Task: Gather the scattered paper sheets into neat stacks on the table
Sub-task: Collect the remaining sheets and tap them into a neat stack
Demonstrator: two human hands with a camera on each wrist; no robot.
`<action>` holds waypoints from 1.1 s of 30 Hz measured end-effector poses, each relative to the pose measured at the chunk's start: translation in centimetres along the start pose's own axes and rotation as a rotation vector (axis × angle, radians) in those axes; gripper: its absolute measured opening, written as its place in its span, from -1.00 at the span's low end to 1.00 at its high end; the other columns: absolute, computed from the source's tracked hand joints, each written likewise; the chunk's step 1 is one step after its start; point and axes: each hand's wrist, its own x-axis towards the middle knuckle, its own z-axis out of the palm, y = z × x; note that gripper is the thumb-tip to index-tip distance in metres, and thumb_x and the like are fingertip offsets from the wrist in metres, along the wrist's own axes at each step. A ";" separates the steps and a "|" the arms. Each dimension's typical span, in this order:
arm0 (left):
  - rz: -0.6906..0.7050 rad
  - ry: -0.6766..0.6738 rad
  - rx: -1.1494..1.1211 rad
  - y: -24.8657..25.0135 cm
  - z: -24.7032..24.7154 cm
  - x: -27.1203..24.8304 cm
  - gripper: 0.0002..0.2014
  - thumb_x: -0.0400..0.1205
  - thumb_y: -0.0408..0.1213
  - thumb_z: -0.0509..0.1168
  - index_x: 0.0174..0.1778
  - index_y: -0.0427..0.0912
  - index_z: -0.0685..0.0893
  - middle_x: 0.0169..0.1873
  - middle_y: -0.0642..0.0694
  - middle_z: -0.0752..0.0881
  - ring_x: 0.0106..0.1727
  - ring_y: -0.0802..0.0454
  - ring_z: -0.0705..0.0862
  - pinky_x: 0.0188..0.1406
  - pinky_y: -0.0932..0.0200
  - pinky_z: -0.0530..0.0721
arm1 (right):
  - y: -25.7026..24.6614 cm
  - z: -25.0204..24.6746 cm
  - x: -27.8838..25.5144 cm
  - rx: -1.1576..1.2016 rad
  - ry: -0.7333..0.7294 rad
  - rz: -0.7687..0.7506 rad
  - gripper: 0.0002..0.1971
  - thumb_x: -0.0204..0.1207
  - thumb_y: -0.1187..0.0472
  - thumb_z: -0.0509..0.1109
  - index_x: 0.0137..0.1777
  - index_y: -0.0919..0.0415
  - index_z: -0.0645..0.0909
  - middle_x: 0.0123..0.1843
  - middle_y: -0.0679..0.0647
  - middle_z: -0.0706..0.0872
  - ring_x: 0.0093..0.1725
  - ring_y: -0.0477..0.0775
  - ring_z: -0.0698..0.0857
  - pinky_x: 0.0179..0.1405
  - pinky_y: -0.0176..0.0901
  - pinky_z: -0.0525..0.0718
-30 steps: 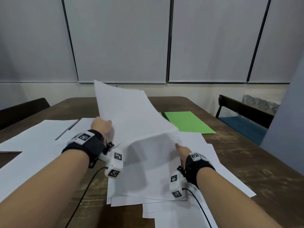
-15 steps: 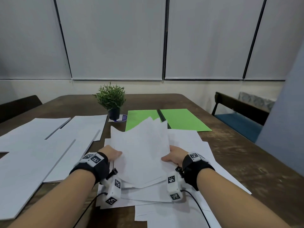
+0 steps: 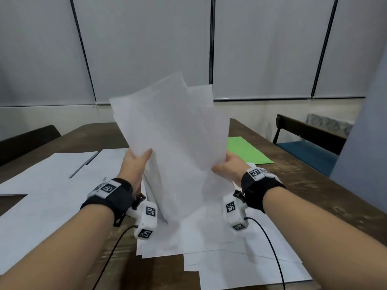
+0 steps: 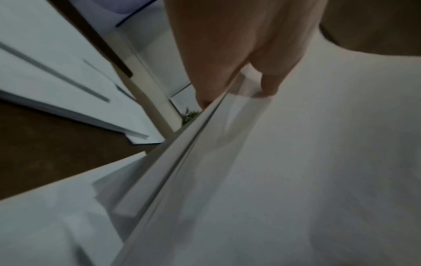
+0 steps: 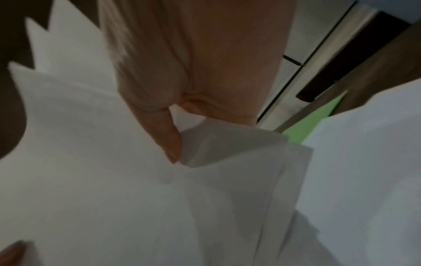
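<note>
I hold a bundle of white sheets [image 3: 178,147] upright between my two hands, raised above the table [image 3: 326,197] and tilted a little away from me. My left hand [image 3: 136,164] grips the bundle's left edge, thumb on the near face and fingers behind it; the left wrist view shows the thumb [image 4: 271,79] pressed on the paper and the sheet edges fanned unevenly. My right hand [image 3: 228,166] pinches the right edge, the thumb [image 5: 168,136] on the near side with the fingers curled round behind. The top corners of the sheets do not line up.

Below the bundle, more loose white sheets [image 3: 219,248] lie overlapping at odd angles on the wooden table, reaching toward my near edge. To my left, other white papers [image 3: 41,195] lie flat in wide overlapping layers. A green sheet [image 3: 245,151] lies flat beyond my right hand, partly hidden by the bundle. The raised bundle blocks my view of the table's middle. A dark chair with a blue seat [image 3: 307,147] stands at the table's right side, and grey blinds [image 3: 261,49] cover the far wall.
</note>
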 end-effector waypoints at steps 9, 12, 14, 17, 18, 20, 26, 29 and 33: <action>0.364 0.061 0.159 5.5 2.7 -2.1 -0.62 0.59 -0.14 0.42 0.21 0.01 0.39 0.05 0.25 0.62 0.03 0.57 0.61 0.16 0.41 0.54 | -5.8 2.1 1.4 0.106 0.063 -0.121 -0.30 0.34 0.33 0.62 0.42 0.14 0.36 0.25 0.07 0.70 0.21 0.04 0.71 0.24 -0.02 0.65; 0.301 0.054 0.205 4.5 2.4 -2.2 -0.59 0.60 -0.18 0.40 0.24 -0.09 0.34 0.07 0.14 0.62 0.09 0.30 0.66 0.19 0.20 0.62 | -4.7 2.7 1.2 0.070 0.103 -0.083 -0.27 0.35 0.38 0.61 0.45 0.19 0.30 0.28 0.13 0.68 0.21 0.07 0.69 0.31 -0.01 0.61; 0.254 0.053 0.235 3.5 2.3 -2.3 -0.67 0.66 -0.22 0.32 0.25 -0.13 0.33 0.07 0.04 0.63 0.15 0.04 0.67 0.20 0.04 0.63 | -3.6 3.3 1.2 0.067 0.161 -0.066 -0.34 0.34 0.40 0.60 0.37 0.20 0.36 0.26 0.18 0.69 0.18 0.10 0.70 0.32 0.03 0.62; 0.275 0.091 0.192 3.4 2.7 -2.5 -0.85 0.73 -0.25 0.19 0.17 -0.11 0.40 -0.03 0.10 0.64 0.09 0.07 0.67 0.09 0.14 0.60 | -3.5 3.6 1.1 0.145 0.252 -0.107 -0.51 0.37 0.46 0.55 0.26 0.23 0.48 0.11 0.17 0.75 0.03 0.13 0.75 0.20 0.06 0.70; 0.298 0.099 0.159 3.8 2.9 -2.6 -0.88 0.73 -0.22 0.18 0.14 -0.10 0.42 -0.04 0.12 0.65 0.04 0.15 0.68 0.05 0.19 0.60 | -3.8 3.6 1.2 0.180 0.273 -0.131 -0.55 0.39 0.47 0.52 0.23 0.22 0.49 0.05 0.14 0.76 -0.03 0.11 0.76 0.13 0.03 0.72; 0.318 0.096 0.094 4.4 3.0 -2.5 -0.83 0.72 -0.09 0.19 0.12 -0.08 0.44 0.01 0.10 0.68 0.02 0.22 0.68 0.03 0.24 0.63 | -4.2 3.3 1.4 0.222 0.287 -0.161 -0.55 0.40 0.47 0.52 0.24 0.24 0.48 0.04 0.14 0.76 -0.05 0.10 0.76 0.06 -0.01 0.74; 0.157 0.091 0.190 1.0 2.0 -2.8 -0.64 0.63 -0.05 0.34 0.25 -0.07 0.42 0.08 0.11 0.67 0.15 0.08 0.67 0.22 0.04 0.62 | -0.2 3.8 1.2 0.159 0.195 -0.006 -0.49 0.38 0.31 0.60 0.32 0.26 0.53 0.18 0.19 0.76 0.14 0.16 0.76 0.27 0.15 0.67; 0.095 0.078 0.224 -0.5 1.9 -3.5 -0.70 0.67 -0.19 0.30 0.28 -0.13 0.44 0.11 -0.03 0.68 0.17 -0.02 0.68 0.24 -0.06 0.63 | 1.5 4.1 1.0 0.170 0.184 0.028 -0.52 0.39 0.25 0.58 0.31 0.25 0.58 0.16 0.16 0.78 0.14 0.16 0.77 0.29 0.20 0.65; 0.096 0.103 0.230 -0.3 2.4 -3.8 -0.68 0.68 -0.23 0.28 0.33 -0.16 0.43 0.14 -0.04 0.67 0.16 0.00 0.67 0.21 0.01 0.63 | 1.1 3.8 0.7 0.101 0.218 -0.024 -0.74 0.52 0.38 0.46 0.19 0.20 0.61 0.05 0.10 0.78 0.01 0.09 0.76 0.15 -0.04 0.71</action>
